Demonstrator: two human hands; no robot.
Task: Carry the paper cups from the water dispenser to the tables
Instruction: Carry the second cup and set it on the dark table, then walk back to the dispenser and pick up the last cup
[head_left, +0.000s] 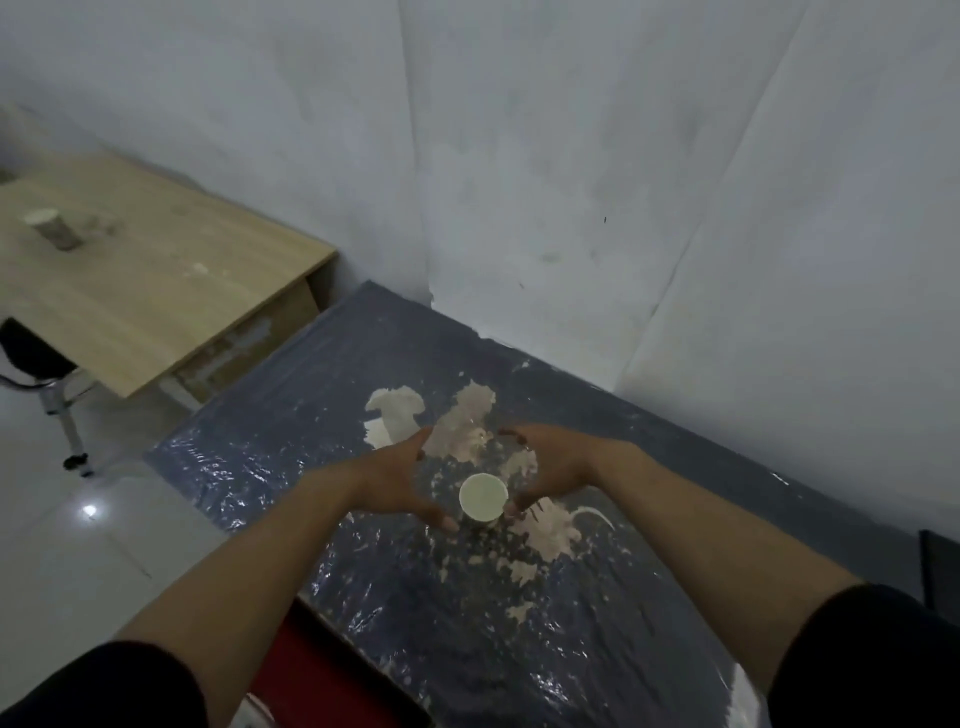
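Left hand (402, 480) and right hand (545, 475) both spread open, palms facing each other, one on each side of a white paper cup (483, 497). Fingers are splayed; neither hand grips anything. Left thumb tip sits just beside the cup's near-left side, right thumb tip just beside its near-right side; actual contact can't be told from this angle. Both forearms bare, dark sleeves (104, 686) at the bottom corners.

Cup stands upright, mouth up, on a dark surface covered in wrinkled clear plastic film (571, 649), roughly mid-surface, well in from every edge. Pale torn or smeared patches (462, 426) are scattered on the film around and beyond the cup, the largest toward the far edge. Something red (311, 670) shows below the near-left edge of this surface.

Further out on the left, a light wooden table (156, 291) against the wall. A second paper cup (54, 228) stands upright near its far-left part, blurred, with a faint smudge beside it. A black chair (31, 353) on a chrome base sits at that table's near-left edge, on pale tiled floor (67, 545).

White papered wall (571, 156) runs behind both surfaces.
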